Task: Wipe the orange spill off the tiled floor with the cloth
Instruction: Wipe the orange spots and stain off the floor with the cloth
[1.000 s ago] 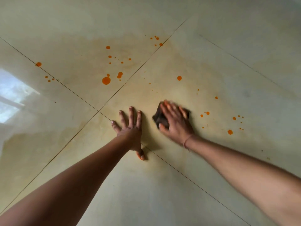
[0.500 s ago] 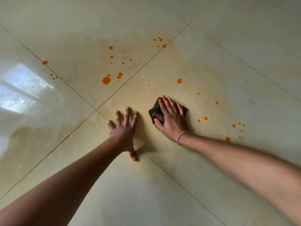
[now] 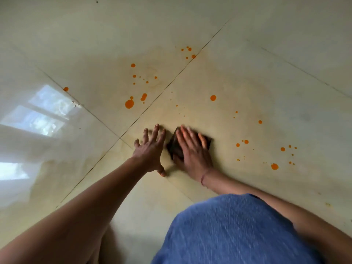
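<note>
The glossy cream tiled floor (image 3: 247, 35) fills the view, its thin dark grout lines crossing just left of the hands; a bright window reflection lies on the tiles at the left, and a faint yellowish film spreads over the middle tiles. A blue knitted garment (image 3: 238, 231) on the person's body bulges into the bottom of the view. The bare left hand (image 3: 150, 149) lies flat on the floor with fingers spread wide, holding nothing, probably propping the body's weight while leaning forward. The right hand (image 3: 192, 149), with a thin pink band at the wrist, presses palm-down with fingers extended on a small dark crumpled cloth (image 3: 174, 147), pinning it to the tile just beside the left hand; the flat palm likely gives even pressure for rubbing. The orange spill (image 3: 129, 104) shows as scattered round drops, the biggest on the tile beyond the left hand, others well apart to the right of the cloth and further ahead. Most drops look untouched, so much wiping seems left.
</note>
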A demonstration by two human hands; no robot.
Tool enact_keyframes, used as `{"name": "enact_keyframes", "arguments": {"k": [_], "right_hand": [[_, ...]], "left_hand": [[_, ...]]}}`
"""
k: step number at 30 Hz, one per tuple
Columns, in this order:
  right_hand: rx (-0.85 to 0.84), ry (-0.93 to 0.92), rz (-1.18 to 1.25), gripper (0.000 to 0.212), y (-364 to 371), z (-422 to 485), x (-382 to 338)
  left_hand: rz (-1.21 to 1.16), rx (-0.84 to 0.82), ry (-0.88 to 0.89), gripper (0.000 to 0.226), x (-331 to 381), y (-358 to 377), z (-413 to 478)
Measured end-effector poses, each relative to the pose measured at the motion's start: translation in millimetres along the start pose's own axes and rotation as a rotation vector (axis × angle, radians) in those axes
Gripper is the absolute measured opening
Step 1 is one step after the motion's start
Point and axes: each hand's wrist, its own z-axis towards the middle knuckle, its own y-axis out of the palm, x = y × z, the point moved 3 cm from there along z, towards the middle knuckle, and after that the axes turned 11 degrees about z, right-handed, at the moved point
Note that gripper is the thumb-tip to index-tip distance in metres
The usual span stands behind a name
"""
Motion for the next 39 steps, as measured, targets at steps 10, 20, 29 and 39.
{"name": "enact_keyframes", "arguments": {"k": [10, 20, 29, 39], "right_hand": [[0.201, 0.336, -0.017, 0.078, -30.5, -24.7, 67.1], [0.266, 0.485, -0.056, 0.078, -57.2, -35.6, 123.6], [0.260, 0.561, -0.055, 0.079, -72.6, -36.4, 152.1], [0.287, 0.675, -0.013, 0.081, -87.7, -26.5, 164.5]], "left_hand": [[0.189, -0.062, 0.000, 0.154, 30.7, -24.0, 22.0], [0.248, 0.076, 0.340, 0.154, 120.5, -37.3, 49.7], [0.251, 0.008, 0.317, 0.154, 128.0, -38.1, 54.9], [0.164, 0.021, 0.337, 0.153, 124.0, -35.3, 54.9]]}}
